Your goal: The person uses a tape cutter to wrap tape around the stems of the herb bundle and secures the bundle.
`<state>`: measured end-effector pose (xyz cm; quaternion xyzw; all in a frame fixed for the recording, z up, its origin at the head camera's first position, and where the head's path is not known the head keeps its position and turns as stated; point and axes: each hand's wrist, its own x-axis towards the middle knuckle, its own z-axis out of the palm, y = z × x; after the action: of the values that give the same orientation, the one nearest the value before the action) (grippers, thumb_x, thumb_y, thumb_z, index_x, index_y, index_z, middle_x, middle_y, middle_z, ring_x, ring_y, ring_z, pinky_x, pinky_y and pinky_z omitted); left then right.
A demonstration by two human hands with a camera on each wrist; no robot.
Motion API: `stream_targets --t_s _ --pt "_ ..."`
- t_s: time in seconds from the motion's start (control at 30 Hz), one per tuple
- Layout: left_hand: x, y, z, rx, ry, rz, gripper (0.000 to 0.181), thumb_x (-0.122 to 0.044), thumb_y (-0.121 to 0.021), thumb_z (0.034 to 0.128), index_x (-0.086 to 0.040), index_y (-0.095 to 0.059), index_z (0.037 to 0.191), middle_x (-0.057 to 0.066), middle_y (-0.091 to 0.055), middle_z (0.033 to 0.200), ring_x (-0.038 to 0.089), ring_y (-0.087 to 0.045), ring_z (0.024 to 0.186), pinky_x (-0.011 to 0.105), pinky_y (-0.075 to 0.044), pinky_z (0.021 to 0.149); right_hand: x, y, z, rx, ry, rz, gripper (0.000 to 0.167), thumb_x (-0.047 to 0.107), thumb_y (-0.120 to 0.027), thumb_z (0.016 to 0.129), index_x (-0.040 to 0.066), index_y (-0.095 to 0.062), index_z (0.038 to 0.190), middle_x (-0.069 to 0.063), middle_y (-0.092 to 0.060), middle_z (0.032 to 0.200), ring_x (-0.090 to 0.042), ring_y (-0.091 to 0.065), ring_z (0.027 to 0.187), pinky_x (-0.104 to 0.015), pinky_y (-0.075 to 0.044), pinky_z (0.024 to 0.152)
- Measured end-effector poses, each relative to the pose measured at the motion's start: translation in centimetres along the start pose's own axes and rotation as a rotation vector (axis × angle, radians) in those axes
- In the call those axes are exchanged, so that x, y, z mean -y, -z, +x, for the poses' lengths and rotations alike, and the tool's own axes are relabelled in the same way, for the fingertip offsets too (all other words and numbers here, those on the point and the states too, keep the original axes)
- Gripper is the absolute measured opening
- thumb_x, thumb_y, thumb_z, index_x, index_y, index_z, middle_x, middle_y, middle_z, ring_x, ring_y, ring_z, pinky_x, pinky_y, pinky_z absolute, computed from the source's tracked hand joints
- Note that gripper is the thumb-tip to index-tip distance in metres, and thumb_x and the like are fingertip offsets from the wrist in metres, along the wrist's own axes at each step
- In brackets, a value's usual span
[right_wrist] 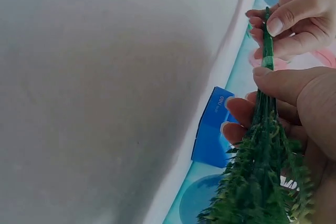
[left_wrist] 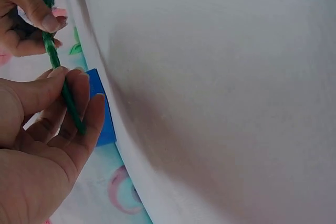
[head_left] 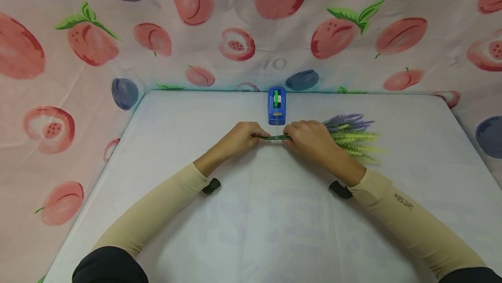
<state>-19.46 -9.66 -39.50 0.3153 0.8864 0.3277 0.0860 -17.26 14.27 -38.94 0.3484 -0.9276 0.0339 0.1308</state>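
A bunch of artificial lavender (head_left: 353,137), with purple and yellow-green sprigs, lies sideways above the white tabletop, its heads to the right. My right hand (head_left: 311,140) grips the gathered green stems (right_wrist: 266,85) just below the leaves, thumb on top. Toward the stem ends, my left hand (head_left: 244,137) pinches them between thumb and fingers. A short length of stem (head_left: 276,137) shows between the two hands. In the right wrist view a paler, shiny patch (right_wrist: 268,61) appears on the stems; whether it is tape I cannot tell. Just behind the hands stands a blue tape dispenser (head_left: 277,115).
The white tabletop (head_left: 251,230) stretches toward me and to both sides. Behind it and at its left hangs a pink cloth (head_left: 235,4) printed with fruit. A dark wrist camera (head_left: 211,186) sits under the left sleeve, another (head_left: 340,190) under the right.
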Motion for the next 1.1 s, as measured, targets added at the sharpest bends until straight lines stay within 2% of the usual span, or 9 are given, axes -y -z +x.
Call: stream_targets --t_s 0.23,0.47,0.6,0.77,0.9,1.1 --pt "0.2 0.1 0.0 0.013 -0.022 0.009 0.022 0.001 -0.069 0.0941 -0.003 -0.078 0.114 0.008 -0.076 0.106 0.020 -0.069 0.102 0.033 -0.054 0.090 0.0 0.2 0.3 -0.016 -0.005 -0.009 0.017 0.025 -0.077 0.092 0.009 -0.076 0.095 -0.003 -0.073 0.086 -0.024 -0.067 0.075 -0.041 -0.056 0.072" --pt "0.2 0.2 0.2 0.007 0.004 -0.026 0.019 -0.002 -0.068 0.0955 -0.005 -0.078 0.111 0.007 -0.077 0.107 0.017 -0.069 0.102 0.032 -0.055 0.090 -0.2 0.0 0.4 -0.040 0.010 -0.033 0.016 0.025 -0.077 0.093 0.009 -0.077 0.092 -0.004 -0.064 0.083 -0.024 -0.065 0.072 -0.043 -0.056 0.073" --pt "0.2 0.2 0.3 -0.008 0.014 -0.018 0.018 -0.003 -0.067 0.0970 -0.007 -0.078 0.111 0.005 -0.076 0.108 0.015 -0.067 0.098 0.031 -0.054 0.087 -0.3 0.0 0.5 -0.054 0.017 -0.044 0.015 0.024 -0.076 0.093 0.009 -0.078 0.092 -0.005 -0.066 0.081 -0.025 -0.067 0.076 -0.045 -0.056 0.082" --pt "0.1 0.2 0.4 -0.017 0.033 -0.015 0.019 -0.005 -0.066 0.0984 -0.010 -0.077 0.113 0.005 -0.075 0.111 0.013 -0.065 0.095 0.030 -0.053 0.084 -0.3 0.0 0.7 -0.071 0.023 -0.053 0.013 0.022 -0.075 0.094 0.010 -0.079 0.095 -0.006 -0.072 0.087 -0.025 -0.070 0.084 -0.049 -0.053 0.096" --pt "0.1 0.3 0.4 -0.020 0.043 -0.038 0.019 -0.003 -0.065 0.0982 -0.010 -0.076 0.112 0.005 -0.075 0.105 0.012 -0.064 0.088 0.029 -0.052 0.081 -0.4 -0.1 0.9 -0.069 0.023 -0.057 0.014 0.021 -0.080 0.089 0.009 -0.078 0.096 -0.007 -0.073 0.091 -0.025 -0.071 0.088 -0.052 -0.050 0.101" --pt "0.1 0.3 0.4 -0.012 0.047 -0.103 0.019 0.001 -0.059 0.1006 -0.008 -0.072 0.112 0.009 -0.076 0.093 0.018 -0.069 0.083 0.028 -0.052 0.079 -0.5 -0.1 1.1 -0.041 0.010 -0.066 0.018 0.016 -0.085 0.084 0.009 -0.077 0.097 -0.007 -0.073 0.092 -0.026 -0.071 0.089 -0.052 -0.049 0.102"
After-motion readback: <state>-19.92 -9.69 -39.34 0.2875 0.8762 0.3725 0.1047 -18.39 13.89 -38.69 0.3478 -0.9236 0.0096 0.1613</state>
